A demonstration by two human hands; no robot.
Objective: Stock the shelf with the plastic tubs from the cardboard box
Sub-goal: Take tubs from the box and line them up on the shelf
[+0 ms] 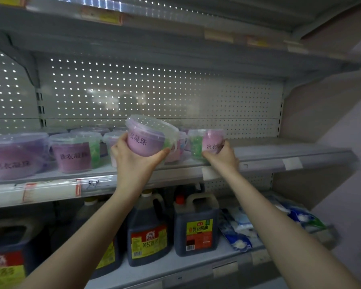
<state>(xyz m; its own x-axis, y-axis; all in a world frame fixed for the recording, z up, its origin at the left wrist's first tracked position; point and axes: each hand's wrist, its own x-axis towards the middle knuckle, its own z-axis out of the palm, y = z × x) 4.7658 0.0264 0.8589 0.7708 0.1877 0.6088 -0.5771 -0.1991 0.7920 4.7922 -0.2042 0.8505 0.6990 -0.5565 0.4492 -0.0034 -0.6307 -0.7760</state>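
My left hand (133, 161) grips a clear plastic tub with a purple label (148, 138), tilted and lifted above the front of the grey shelf (279, 155). My right hand (223, 157) holds another tub with a pink and green label (206, 142) that stands on the shelf at the right end of the row. Several more tubs (73, 153) stand in rows on the shelf to the left and behind. The cardboard box is out of view.
The shelf is bare to the right of the last tub. A perforated back panel (175, 97) closes the rear, and another shelf (175, 38) hangs overhead. Below stand dark soy sauce jugs (196, 226) and blue and white bags (290, 222).
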